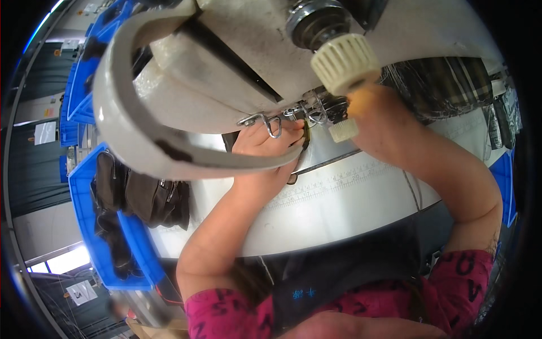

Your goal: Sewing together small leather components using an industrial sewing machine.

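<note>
A pale sewing machine (226, 73) fills the upper middle, its curved guard arching over my left hand. Beneath the wire thread guides, my left hand (268, 138) has its fingers bent and pressed together on a dark fabric piece (306, 137), of which only a narrow edge and a small loop show. My right hand (375, 107) reaches in from the right, behind the cream knob (345, 63) of the machine. Its fingers are hidden there, next to the needle area, so what they touch does not show.
A white table (333, 209) with a printed ruler scale lies under my forearms. At left, a blue bin (84, 209) holds dark zippered pouches (149, 195). Plaid fabric (451, 85) under clear plastic sits at the back right. More blue bins (79, 96) stand at the far left.
</note>
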A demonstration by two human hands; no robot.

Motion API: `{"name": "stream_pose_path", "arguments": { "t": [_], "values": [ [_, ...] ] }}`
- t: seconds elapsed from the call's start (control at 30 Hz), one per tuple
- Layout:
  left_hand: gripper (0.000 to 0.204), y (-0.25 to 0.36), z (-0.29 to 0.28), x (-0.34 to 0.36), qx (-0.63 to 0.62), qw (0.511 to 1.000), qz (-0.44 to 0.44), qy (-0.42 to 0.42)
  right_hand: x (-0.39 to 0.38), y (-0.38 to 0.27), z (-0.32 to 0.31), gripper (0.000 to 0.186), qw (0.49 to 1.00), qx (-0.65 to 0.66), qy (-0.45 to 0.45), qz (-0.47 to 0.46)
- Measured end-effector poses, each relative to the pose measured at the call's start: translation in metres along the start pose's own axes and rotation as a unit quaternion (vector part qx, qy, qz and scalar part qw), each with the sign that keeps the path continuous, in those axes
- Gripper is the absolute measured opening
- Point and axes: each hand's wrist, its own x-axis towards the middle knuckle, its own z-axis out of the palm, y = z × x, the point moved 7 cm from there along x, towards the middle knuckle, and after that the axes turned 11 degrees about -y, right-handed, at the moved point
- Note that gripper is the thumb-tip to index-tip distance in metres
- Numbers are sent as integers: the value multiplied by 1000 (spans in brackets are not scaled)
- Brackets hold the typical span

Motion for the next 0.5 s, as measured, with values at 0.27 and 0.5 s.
{"name": "stream_pose_path", "arguments": {
  "t": [0.27,0.5],
  "values": [
    [18,1,0,3,20,1000,2,-2,0,-1,-2,21,1000,4,9,6],
    [17,-7,2,0,-27,998,-51,-17,-3,2,-1,19,1000,23,-3,-20]
  ]
}}
